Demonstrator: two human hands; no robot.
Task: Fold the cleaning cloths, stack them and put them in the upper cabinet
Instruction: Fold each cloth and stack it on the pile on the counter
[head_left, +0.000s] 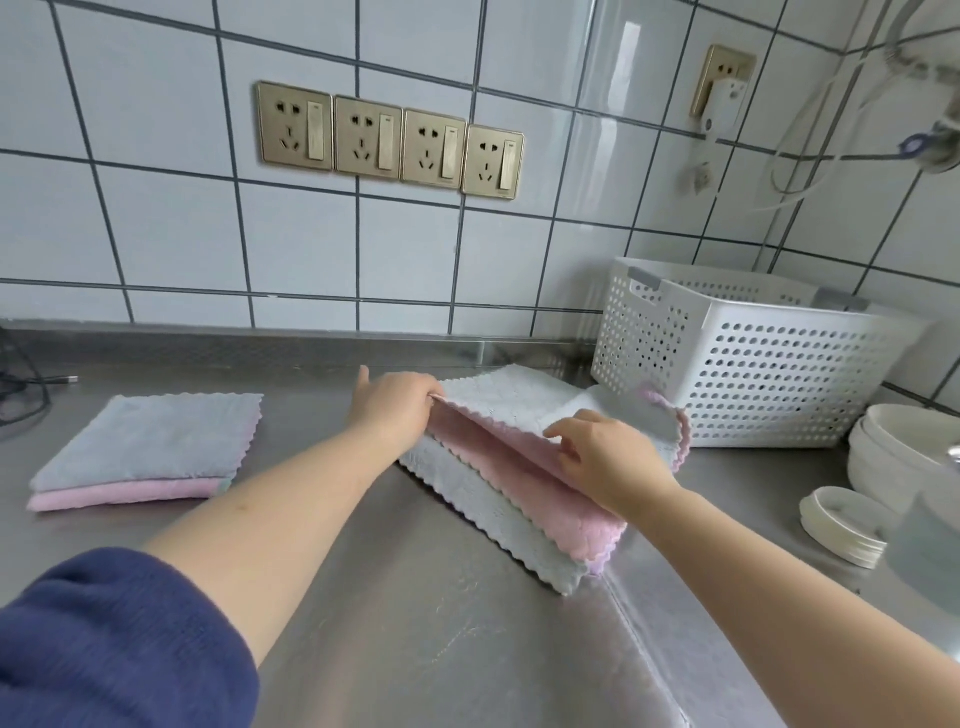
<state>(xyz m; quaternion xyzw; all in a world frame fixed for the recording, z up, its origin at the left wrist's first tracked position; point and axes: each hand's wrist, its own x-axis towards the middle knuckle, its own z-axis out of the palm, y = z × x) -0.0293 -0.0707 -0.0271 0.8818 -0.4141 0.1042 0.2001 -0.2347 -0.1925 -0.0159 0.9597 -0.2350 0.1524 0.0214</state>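
Note:
On the steel counter (415, 623) lies a cloth (514, 467), pale grey-blue on one side and pink on the other, partly folded over itself. My left hand (395, 405) pinches its raised far-left corner. My right hand (608, 457) grips the lifted edge on the right, showing the pink inside. Under it lies another grey-blue cloth (483, 514) with a scalloped edge. To the left rests a stack of folded cloths (150, 447), grey-blue on top and pink below. The upper cabinet is out of view.
A white perforated basket (753, 374) stands at the back right, close behind the cloth. White bowls (893, 447) and small stacked lids (841, 525) sit at the right edge. Wall sockets (389, 140) line the tiled wall. A dark cable (31, 384) lies far left.

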